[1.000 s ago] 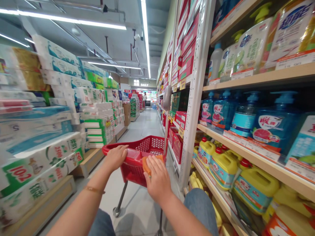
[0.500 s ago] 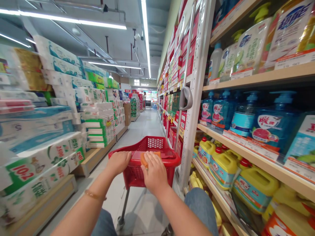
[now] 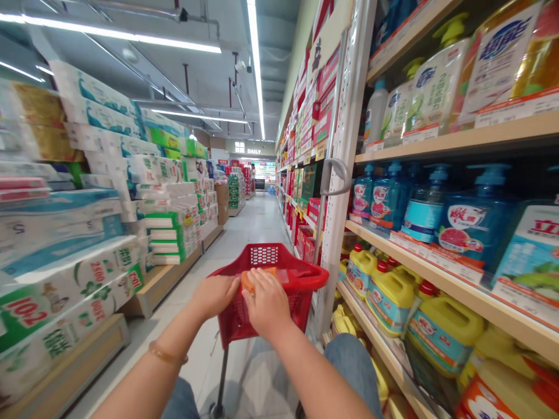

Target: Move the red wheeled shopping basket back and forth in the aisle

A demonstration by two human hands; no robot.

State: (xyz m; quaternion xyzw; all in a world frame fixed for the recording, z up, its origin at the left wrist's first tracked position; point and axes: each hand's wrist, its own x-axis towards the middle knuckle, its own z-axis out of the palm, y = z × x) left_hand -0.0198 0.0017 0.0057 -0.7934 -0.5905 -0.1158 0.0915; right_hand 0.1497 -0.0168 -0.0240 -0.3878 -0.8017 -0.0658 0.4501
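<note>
A red shopping cart (image 3: 301,308) stands in front of me, its handle bar toward me. My left hand (image 3: 215,298) is closed over the left part of that handle. Under the fingers of my right hand (image 3: 269,301) is an orange cloth (image 3: 248,283), pressed on the middle of the handle. The two hands are close together, with the cloth's left edge near my left fingertips. Part of the cloth is hidden beneath my right hand. The perforated far wall of the cart's basket (image 3: 264,255) shows beyond the handle.
At the right, shelves (image 3: 406,142) hold blue pump bottles (image 3: 476,212) and yellow jugs (image 3: 445,331). A grey-handled pole (image 3: 336,174) leans by the white shelf post (image 3: 338,244). Stacked paper packs (image 3: 100,285) line the left. The tiled aisle (image 3: 257,221) runs ahead; a person (image 3: 253,173) stands far off.
My right hand and the orange cloth have moved left along the handle, closer to my left hand. The cart has shifted slightly right in view, and my left hand sits slightly farther right.
</note>
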